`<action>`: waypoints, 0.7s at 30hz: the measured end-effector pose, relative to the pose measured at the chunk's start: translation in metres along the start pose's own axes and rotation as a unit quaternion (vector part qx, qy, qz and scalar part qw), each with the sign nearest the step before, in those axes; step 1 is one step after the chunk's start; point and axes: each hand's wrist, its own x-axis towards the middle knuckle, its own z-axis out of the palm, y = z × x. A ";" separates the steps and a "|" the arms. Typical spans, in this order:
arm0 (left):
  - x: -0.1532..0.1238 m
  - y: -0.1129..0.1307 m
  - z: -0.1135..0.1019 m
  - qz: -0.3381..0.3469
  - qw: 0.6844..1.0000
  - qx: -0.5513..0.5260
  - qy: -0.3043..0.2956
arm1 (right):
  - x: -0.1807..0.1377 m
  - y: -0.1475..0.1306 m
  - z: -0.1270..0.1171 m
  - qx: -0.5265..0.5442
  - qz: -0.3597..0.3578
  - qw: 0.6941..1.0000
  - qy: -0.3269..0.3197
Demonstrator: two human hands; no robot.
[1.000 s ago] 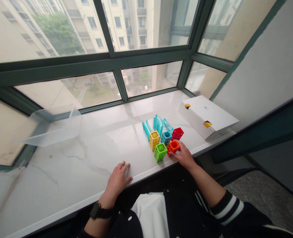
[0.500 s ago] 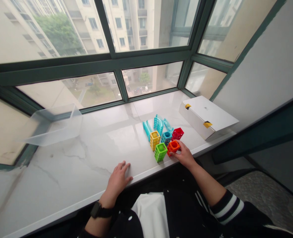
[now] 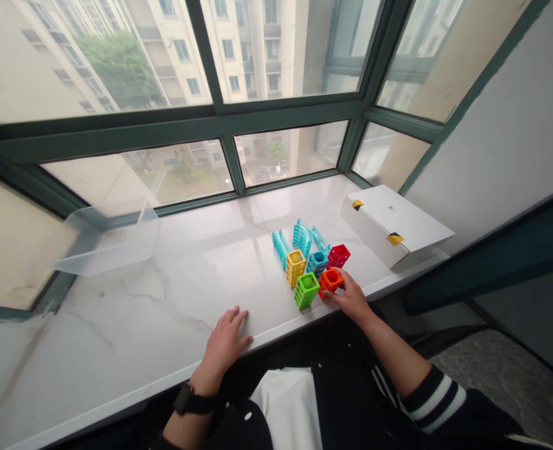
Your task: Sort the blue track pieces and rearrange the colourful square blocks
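My right hand [image 3: 352, 301] is closed around an orange hollow toy block [image 3: 331, 281], thumb on the near side and fingers on the far side. Just left of it stands a green block [image 3: 307, 291]. Behind these are a yellow block [image 3: 295, 269], a blue block [image 3: 317, 263] and a red block [image 3: 338, 255]. Several light-blue ribbed track pieces [image 3: 302, 237] stand at the back of the group. My left hand [image 3: 226, 340] lies on the white marble-patterned sill [image 3: 173, 312] near its front edge, fingers spread, holding nothing.
A clear plastic bin [image 3: 112, 240] lies on its side at the far left. On the right, a white box [image 3: 398, 219] with yellow-and-black tape tabs sits against the wall. Green window frames [image 3: 177, 132] border the back of the sill.
The whole view has shifted slightly. Both hands keep their places, the right still on the orange block, and the blocks stand as before.
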 end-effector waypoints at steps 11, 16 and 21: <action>-0.002 0.001 -0.001 0.000 1.000 -0.004 0.001 | 0.000 -0.003 0.000 -0.015 -0.002 1.000 -0.007; -0.001 0.002 -0.002 -0.002 1.000 -0.003 -0.002 | -0.001 -0.006 0.001 -0.017 -0.003 1.000 -0.002; -0.002 0.004 -0.003 -0.004 1.000 -0.003 -0.004 | -0.001 -0.006 0.002 -0.024 -0.011 1.000 0.001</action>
